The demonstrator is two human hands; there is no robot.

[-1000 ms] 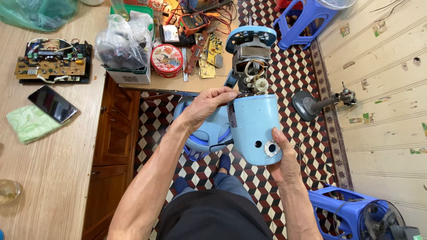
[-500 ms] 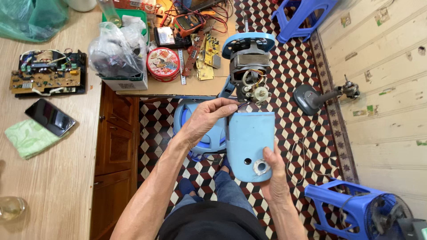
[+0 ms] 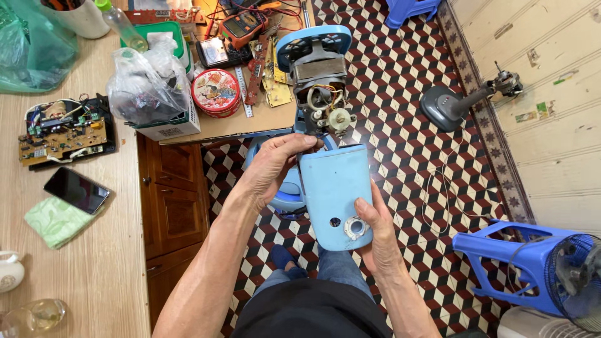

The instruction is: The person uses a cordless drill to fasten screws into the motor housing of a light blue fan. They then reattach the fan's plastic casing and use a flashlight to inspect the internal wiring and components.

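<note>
light blue plastic fan motor cover [image 3: 335, 194] sits in the middle of the view, held up over the person's lap. it is smooth and rounded, with a small dark hole and a round grey knob hole near its low end. at 12 o'clock from it is the bare grey metal fan motor [image 3: 319, 87], with coloured wires and a little pale gear showing, and a round blue plastic grille piece behind it.

left hand [image 3: 275, 166] is at 9 o'clock from the cover. its fingers are curled over the top edge of the cover, right where the cover meets the motor, so it is closed on the cover. right hand [image 3: 375, 235] is at 5 o'clock, cupped under the low end of the cover, with the thumb lying next to the knob hole. it is holding the cover too.

at 10 o'clock stands the long wooden table [image 3: 94, 250]. on it are a round red tin [image 3: 216, 92], a clear plastic bag of parts [image 3: 141, 94], a green circuit board [image 3: 59, 131], a black phone [image 3: 76, 189] and a folded green cloth [image 3: 56, 220] just beside the phone. at 2 o'clock, well apart on the red, black and white tiled floor [image 3: 400, 125], lies a grey fan stand [image 3: 463, 103]. at 4 o'clock is a blue plastic stool [image 3: 513, 260].
</note>
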